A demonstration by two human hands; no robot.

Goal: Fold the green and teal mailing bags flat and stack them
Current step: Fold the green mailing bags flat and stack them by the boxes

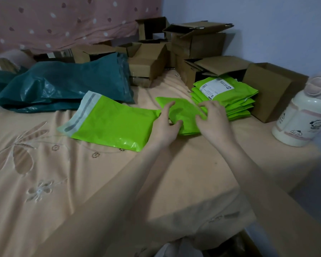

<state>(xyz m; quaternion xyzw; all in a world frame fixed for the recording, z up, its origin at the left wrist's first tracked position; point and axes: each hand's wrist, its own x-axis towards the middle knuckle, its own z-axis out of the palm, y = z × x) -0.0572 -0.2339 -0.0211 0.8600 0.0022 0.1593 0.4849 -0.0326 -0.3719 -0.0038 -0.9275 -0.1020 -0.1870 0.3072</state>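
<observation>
Head view: green bag (115, 125) lies on bed (100, 182), right end folded over. Left hand (166, 127) pinches fold; right hand (212, 120) presses it, fingers curled onto plastic. Folded stack (228, 101) just beside, right. Teal bags (63, 86) behind left.

Risk: slick plastic springs open if released. Bottle (300, 115) and box (272, 89) crowd stack; bed edge near; open room front-left.

Shipping label (217, 87) print unreadable; bottle (302, 115) past right edge
</observation>
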